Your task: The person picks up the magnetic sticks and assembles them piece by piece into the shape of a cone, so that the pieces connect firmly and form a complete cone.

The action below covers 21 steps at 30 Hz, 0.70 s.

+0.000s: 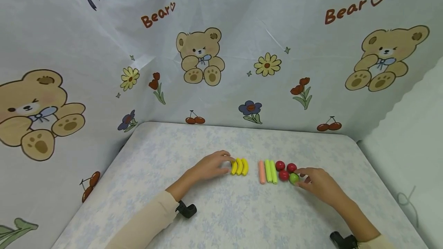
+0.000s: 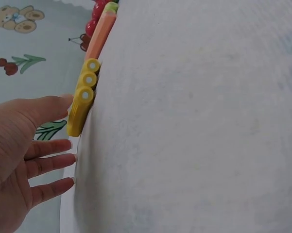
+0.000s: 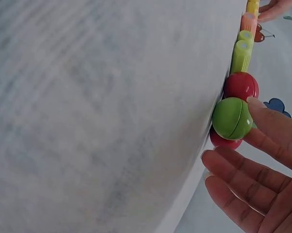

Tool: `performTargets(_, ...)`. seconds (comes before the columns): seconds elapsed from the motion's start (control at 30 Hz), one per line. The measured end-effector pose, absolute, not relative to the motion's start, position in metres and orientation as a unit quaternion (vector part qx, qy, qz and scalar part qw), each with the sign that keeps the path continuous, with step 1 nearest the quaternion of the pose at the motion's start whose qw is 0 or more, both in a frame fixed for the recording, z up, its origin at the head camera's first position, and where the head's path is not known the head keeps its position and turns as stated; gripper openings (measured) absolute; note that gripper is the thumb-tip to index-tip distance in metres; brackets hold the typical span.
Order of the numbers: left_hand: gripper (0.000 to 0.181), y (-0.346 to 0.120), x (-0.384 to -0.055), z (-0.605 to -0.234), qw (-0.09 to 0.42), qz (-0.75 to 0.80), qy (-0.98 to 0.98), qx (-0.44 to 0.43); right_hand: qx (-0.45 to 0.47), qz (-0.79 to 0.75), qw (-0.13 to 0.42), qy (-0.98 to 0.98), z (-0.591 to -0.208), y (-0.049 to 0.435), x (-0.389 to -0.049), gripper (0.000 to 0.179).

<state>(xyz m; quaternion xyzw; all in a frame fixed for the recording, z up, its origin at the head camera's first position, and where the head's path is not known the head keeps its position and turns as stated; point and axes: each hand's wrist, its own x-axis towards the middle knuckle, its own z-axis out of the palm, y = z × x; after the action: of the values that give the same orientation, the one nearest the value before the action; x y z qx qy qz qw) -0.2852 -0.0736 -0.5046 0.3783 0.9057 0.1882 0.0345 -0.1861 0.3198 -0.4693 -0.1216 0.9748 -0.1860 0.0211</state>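
Observation:
Three small yellow toy bananas (image 1: 245, 167) lie side by side on the table. My left hand (image 1: 212, 165) is at their left side, its fingertips right at the outermost banana; in the left wrist view its thumb overlaps that banana (image 2: 77, 116) and the other fingers extend loosely. To the right is a group of three red balls (image 1: 283, 175) and one green ball (image 1: 294, 178). My right hand (image 1: 317, 181) is beside them, its thumb and a finger at the green ball (image 3: 228, 119), which has a seam, and its other fingers loosely bent.
Between the bananas and balls lie one coral stick (image 1: 262, 172) and two light green sticks (image 1: 271, 171), side by side. The pale patterned table (image 1: 221, 218) ends at the back against a bear-print cloth (image 1: 235, 41). Each wrist carries a black camera (image 1: 187, 209).

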Motion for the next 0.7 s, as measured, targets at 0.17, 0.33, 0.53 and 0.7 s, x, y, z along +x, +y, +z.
performTargets(0.17,0.042,-0.071,-0.285,-0.504,0.026,0.161,0.909,0.384,-0.130,-0.188,0.024,0.973,-0.471,0.316,-0.188,0.035)
performTargets(0.33,0.041,-0.069,-0.285,-0.504,0.021,0.139,0.914,0.382,-0.127,-0.196,0.044,0.971,-0.471,0.312,-0.188,0.031)
performTargets(0.53,0.039,-0.073,-0.277,-0.504,0.022,0.132,0.915,0.380,-0.125,-0.204,0.060,0.969,-0.471,0.308,-0.184,0.028)
performTargets(0.7,0.039,-0.076,-0.271,-0.501,0.015,0.125,0.914,0.385,-0.142,-0.204,0.046,0.968,-0.470,0.308,-0.183,0.028)
